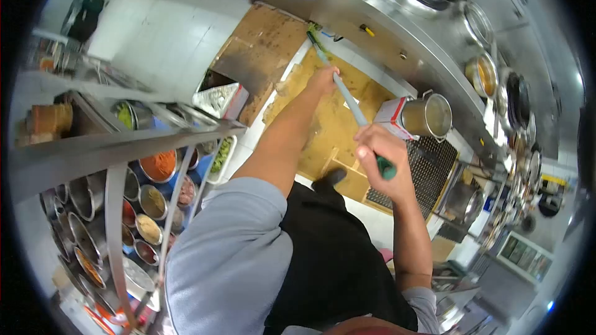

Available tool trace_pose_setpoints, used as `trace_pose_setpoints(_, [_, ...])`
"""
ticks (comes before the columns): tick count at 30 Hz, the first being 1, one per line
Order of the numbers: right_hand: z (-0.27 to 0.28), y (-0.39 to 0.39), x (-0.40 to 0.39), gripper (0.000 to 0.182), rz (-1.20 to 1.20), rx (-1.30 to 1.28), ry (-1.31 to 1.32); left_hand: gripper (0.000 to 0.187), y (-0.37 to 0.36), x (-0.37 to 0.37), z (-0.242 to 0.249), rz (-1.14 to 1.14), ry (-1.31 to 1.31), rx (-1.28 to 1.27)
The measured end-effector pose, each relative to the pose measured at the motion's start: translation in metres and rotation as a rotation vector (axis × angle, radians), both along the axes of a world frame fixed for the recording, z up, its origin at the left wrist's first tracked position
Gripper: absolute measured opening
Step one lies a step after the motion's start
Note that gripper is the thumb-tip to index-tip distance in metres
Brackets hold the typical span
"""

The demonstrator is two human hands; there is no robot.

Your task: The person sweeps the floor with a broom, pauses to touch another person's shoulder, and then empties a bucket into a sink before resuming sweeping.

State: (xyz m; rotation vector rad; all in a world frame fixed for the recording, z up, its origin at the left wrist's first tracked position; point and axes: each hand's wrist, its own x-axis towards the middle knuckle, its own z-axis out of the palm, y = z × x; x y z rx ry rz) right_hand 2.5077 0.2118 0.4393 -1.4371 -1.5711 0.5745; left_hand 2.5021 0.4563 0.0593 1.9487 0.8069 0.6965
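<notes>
A long grey pole (351, 104) with a green end cap slants down across the middle of the view, its dark far end reaching the floor. Beside that far end lie some green leafy-looking bits (320, 42), against the base of the steel counter. My left hand (324, 79), arm stretched forward, is closed around the pole's middle. Nearer my body, my right hand (383, 156) wraps the upper part, just before the green cap. Flattened brown cardboard (298, 108) covers the floor under the pole.
On the left, a metal rack (112, 149) holds several bowls of ingredients. A steel pot (428, 116) and a white-and-red box (392, 116) stand right of the pole, near a black floor mat (416, 170). Pans line the steel counter (434, 56). Another box (222, 99) sits by the rack.
</notes>
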Motion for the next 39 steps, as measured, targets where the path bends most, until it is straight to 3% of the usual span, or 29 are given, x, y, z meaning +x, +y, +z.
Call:
trace_pose_setpoints(1, [-0.012,0.010,0.010,0.011,-0.003,-0.024,0.041,0.018,-0.004,0.002,-0.018,0.040,0.007,-0.027])
trace_pose_setpoints(4, [-0.004,0.020,0.062,0.029,-0.008,0.007,0.319,0.018,-0.033,-0.016,-0.045,0.106,0.053,-0.040])
trace_pose_setpoints(6, [0.021,0.022,0.084,0.039,0.066,-0.018,0.496,0.018,-0.098,-0.049,-0.020,0.296,0.047,0.132])
trace_pose_setpoints(8, [0.036,0.020,0.104,0.042,0.185,-0.100,0.642,0.022,-0.144,-0.097,0.039,0.241,0.166,-0.119])
trace_pose_setpoints(12, [-0.017,0.028,0.117,0.045,0.240,-0.457,0.836,0.016,-0.259,-0.171,0.017,0.568,0.291,-0.281])
trace_pose_setpoints(13, [-0.040,0.030,0.109,0.045,0.313,-0.545,0.831,0.011,-0.294,-0.185,-0.011,0.742,0.326,-0.167])
trace_pose_setpoints(15, [-0.080,0.022,0.092,0.045,0.427,-0.663,0.817,0.020,-0.329,-0.214,-0.015,0.803,0.596,-0.465])
trace_pose_setpoints(17, [-0.102,0.015,0.080,0.046,0.516,-0.768,0.895,0.027,-0.361,-0.232,-0.035,0.873,0.687,-0.444])
trace_pose_setpoints(18, [-0.093,0.015,0.088,0.039,0.548,-0.771,0.949,0.026,-0.362,-0.222,-0.012,0.910,0.658,-0.450])
trace_pose_setpoints(19, [-0.071,0.017,0.098,0.034,0.562,-0.725,0.904,0.026,-0.355,-0.206,0.015,0.951,0.630,-0.454])
trace_pose_setpoints(20, [-0.053,0.018,0.117,0.028,0.577,-0.680,0.861,0.021,-0.364,-0.192,-0.018,0.970,0.606,-0.310])
trace_pose_setpoints(21, [-0.050,0.031,0.159,0.021,0.825,-0.500,0.807,0.017,-0.357,-0.161,0.009,0.978,0.510,-0.438])
trace_pose_setpoints(22, [0.009,0.025,0.163,0.024,0.897,-0.293,0.562,0.015,-0.346,-0.128,0.014,0.855,0.498,-0.461])
trace_pose_setpoints(23, [0.036,0.036,0.187,0.030,1.054,-0.207,0.649,0.013,-0.328,-0.096,0.061,0.814,0.420,-0.362])
trace_pose_setpoints(24, [0.087,0.017,0.207,0.036,0.932,-0.239,0.537,0.016,-0.305,-0.065,0.122,0.645,0.510,-0.520])
trace_pose_setpoints(25, [0.125,0.027,0.247,0.040,1.195,-0.439,0.348,0.019,-0.290,-0.023,0.091,0.416,0.417,-0.540])
trace_pose_setpoints(26, [0.129,0.009,0.261,0.039,1.252,-0.074,0.489,0.021,-0.286,-0.012,0.152,0.327,0.281,-0.345])
trace_pose_setpoints(27, [0.163,0.012,0.256,0.045,1.474,-0.159,0.309,0.020,-0.275,0.021,0.150,0.199,0.267,-0.289])
trace_pose_setpoints(28, [0.180,-0.002,0.234,0.044,1.492,-0.175,0.250,0.021,-0.269,0.048,0.143,0.219,0.159,-0.231])
trace_pose_setpoints(29, [0.173,-0.018,0.211,0.044,1.520,-0.183,0.239,0.022,-0.268,0.064,0.129,0.235,0.054,-0.174])
trace_pose_setpoints(31, [0.143,-0.048,0.162,0.037,1.287,-0.139,0.096,0.023,-0.274,0.069,0.088,0.286,0.030,-0.150])
trace_pose_setpoints(33, [0.111,-0.065,0.114,0.034,1.342,-0.278,0.077,0.024,-0.301,0.066,0.023,0.376,0.049,-0.116])
trace_pose_setpoints(34, [0.099,-0.074,0.112,0.037,1.256,-0.310,0.121,0.025,-0.323,0.051,-0.003,0.445,0.081,-0.102])
trace_pose_setpoints(36, [0.077,-0.086,0.109,0.040,1.190,-0.326,0.165,0.022,-0.385,-0.026,0.014,0.610,0.064,-0.188])
trace_pose_setpoints(37, [0.068,-0.091,0.105,0.043,1.176,-0.377,0.319,0.032,-0.419,-0.054,0.023,0.745,0.077,-0.239])
trace_pose_setpoints(39, [0.041,-0.103,0.087,0.047,1.193,-0.420,0.484,0.024,-0.469,-0.115,0.032,0.867,0.223,-0.381])
